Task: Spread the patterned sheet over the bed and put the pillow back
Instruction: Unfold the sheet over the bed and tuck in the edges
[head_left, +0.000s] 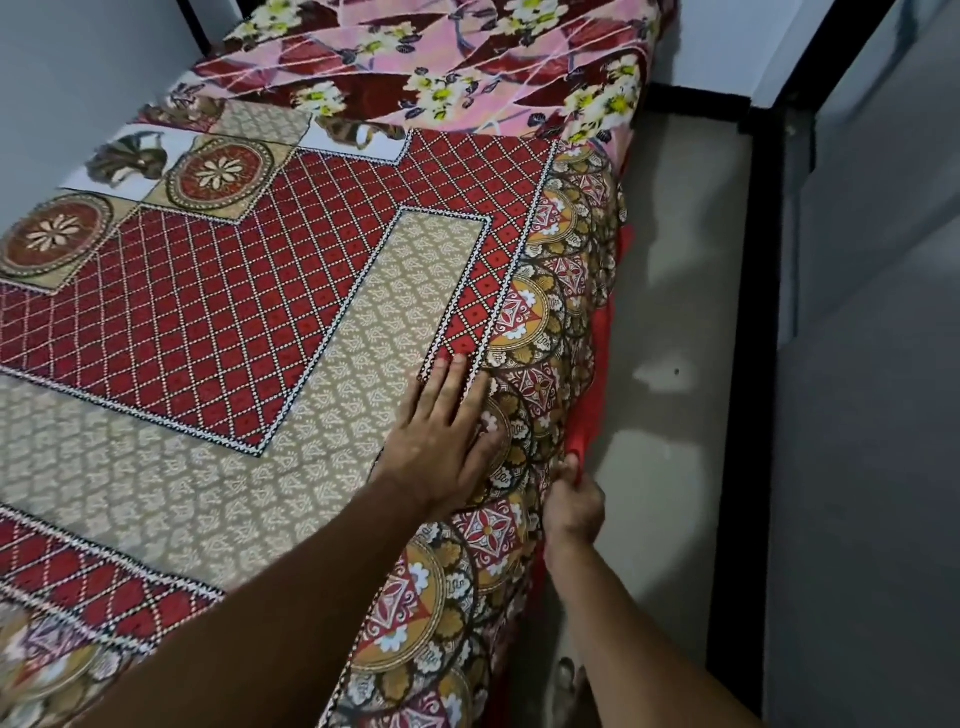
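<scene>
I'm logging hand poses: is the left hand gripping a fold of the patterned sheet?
No, the left hand lies flat, fingers straight, pressed on top of the patterned sheet.

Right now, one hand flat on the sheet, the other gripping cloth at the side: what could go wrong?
1. The right hand pinches the red cloth at one spot; a hard tug could drag the patterned sheet askew.
2. The left hand presses flat near the bed's edge, so fabric may bunch under it.
</scene>
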